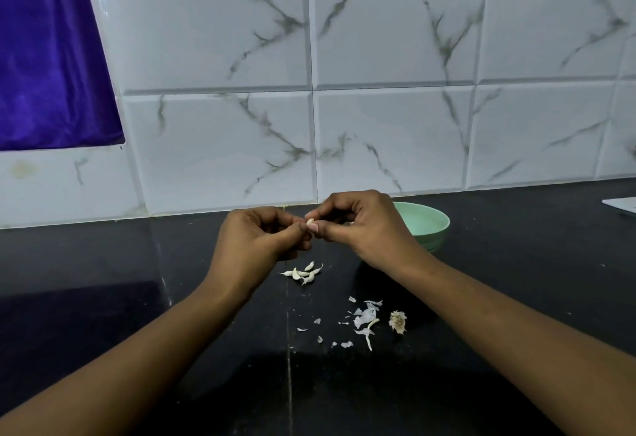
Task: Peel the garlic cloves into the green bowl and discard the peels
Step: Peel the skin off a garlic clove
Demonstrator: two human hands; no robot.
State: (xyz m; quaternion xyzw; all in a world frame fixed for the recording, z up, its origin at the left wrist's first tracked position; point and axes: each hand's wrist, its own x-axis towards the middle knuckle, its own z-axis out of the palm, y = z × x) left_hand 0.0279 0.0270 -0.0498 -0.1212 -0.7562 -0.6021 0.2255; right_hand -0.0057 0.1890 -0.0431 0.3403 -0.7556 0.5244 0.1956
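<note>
A small pale garlic clove (310, 221) is held above the black counter, pinched between the fingertips of my left hand (261, 239) and my right hand (361, 225). Both hands meet at the clove, fingers curled. The green bowl (430, 225) stands just behind my right hand, partly hidden by it. Several unpeeled cloves (304, 274) lie in a small pile on the counter below my hands. Thin white peels (364, 318) are scattered nearer to me, beside the dry garlic root stub (397, 322).
The black counter (137, 298) ends at a white marble-patterned tiled wall (378, 108). A purple cloth (44, 57) hangs at the upper left. A white flat object (623, 206) shows at the right edge.
</note>
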